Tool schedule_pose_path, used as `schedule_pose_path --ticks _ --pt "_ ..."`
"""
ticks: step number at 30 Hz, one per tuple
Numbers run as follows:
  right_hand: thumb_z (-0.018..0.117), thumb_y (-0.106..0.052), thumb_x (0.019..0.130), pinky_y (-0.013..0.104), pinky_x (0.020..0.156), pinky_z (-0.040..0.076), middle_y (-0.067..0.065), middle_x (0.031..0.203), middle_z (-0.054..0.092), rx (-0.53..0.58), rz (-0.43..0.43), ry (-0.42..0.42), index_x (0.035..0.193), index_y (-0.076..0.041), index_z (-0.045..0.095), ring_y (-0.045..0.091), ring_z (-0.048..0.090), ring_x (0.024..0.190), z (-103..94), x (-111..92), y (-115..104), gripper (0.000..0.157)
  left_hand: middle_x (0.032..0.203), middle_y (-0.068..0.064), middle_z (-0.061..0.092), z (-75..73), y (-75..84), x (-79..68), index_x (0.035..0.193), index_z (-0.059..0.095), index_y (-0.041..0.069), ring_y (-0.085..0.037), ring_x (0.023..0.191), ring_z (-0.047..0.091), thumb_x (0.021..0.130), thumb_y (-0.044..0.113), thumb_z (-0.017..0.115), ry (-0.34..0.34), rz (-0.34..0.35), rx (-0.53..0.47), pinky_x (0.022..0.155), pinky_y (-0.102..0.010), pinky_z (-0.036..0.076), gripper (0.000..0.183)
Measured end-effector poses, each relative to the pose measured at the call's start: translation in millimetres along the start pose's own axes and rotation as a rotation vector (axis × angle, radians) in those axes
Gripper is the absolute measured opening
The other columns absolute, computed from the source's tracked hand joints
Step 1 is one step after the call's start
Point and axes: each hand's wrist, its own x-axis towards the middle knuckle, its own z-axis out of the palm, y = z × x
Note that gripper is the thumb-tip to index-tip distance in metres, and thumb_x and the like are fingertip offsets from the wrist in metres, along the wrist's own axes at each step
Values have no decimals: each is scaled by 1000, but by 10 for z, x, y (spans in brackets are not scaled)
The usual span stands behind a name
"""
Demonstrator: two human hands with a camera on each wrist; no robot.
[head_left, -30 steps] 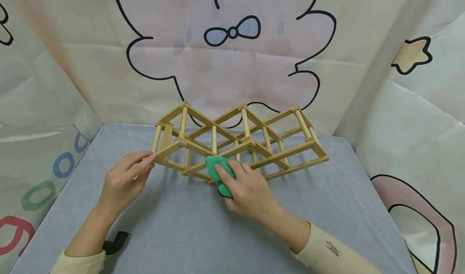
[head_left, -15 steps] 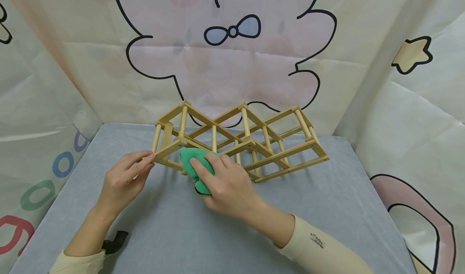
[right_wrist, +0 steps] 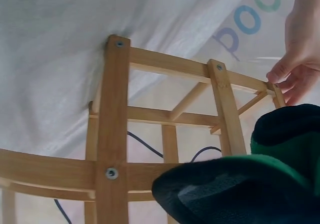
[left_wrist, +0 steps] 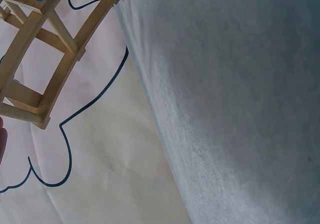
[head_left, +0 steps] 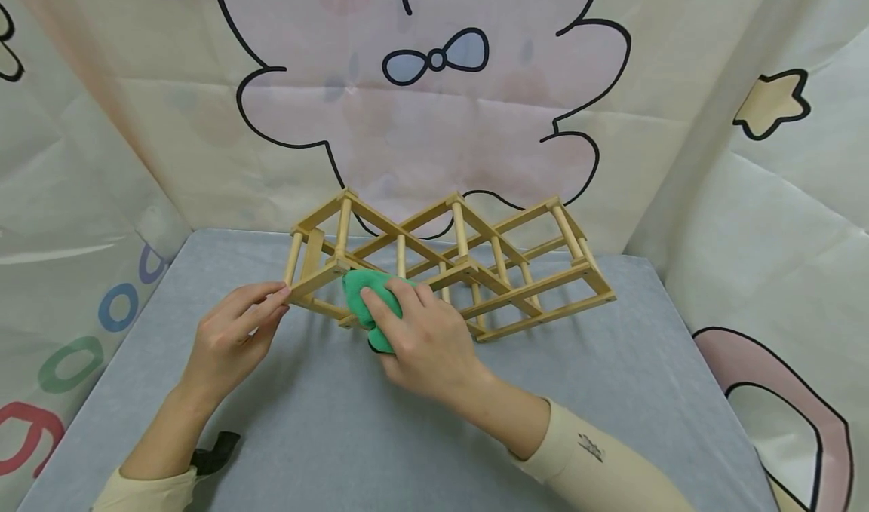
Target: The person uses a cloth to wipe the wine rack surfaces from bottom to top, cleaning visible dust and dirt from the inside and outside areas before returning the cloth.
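A folding wooden lattice rack with crossing slats and round dowels stands on the table in the head view. My left hand pinches its left end corner between thumb and fingers. A bunched green cloth is gripped in my right hand, which presses it on the front slat left of the middle. The right wrist view shows the cloth dark and close, overlapping the slats, with the left hand at the rack's far end. In the left wrist view the rack fills the upper left corner.
The grey-blue cloth-covered table runs up to a printed fabric backdrop, with more printed fabric at both sides. A black curved object shows by the left wrist.
My right hand has slid left along the front slat with the green cloth, then shifted slightly back up and right. The left hand and the rack have stayed put.
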Motion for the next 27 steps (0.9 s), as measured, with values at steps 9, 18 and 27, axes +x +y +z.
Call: schedule_pose_path --ticks 9,18,27 --pt "72 -12 77 31 46 50 16 112 70 -20 47 -65 127 -10 74 29 62 74 -62 -138 24 50 99 -21 75 -3 8 14 107 78 -3 -36 79 69 109 26 60 8 -3 3 89 -14 51 34" --pt "77 -13 80 32 44 50 17 111 69 -6 94 -67 128 -8 73 30 64 78 -124 -346 137 49 100 -21 75 -2 1 8 107 78 -3 -35 79 69 109 26 60 1 -2 -1 89 -14 51 34" --pt "60 -13 84 45 51 59 20 109 68 -25 55 78 126 -6 73 37 64 75 -365 -521 443 44 99 -21 75 1 -1 9 107 78 -3 -36 80 69 109 25 60 5 -1 -5 91 -12 50 33"
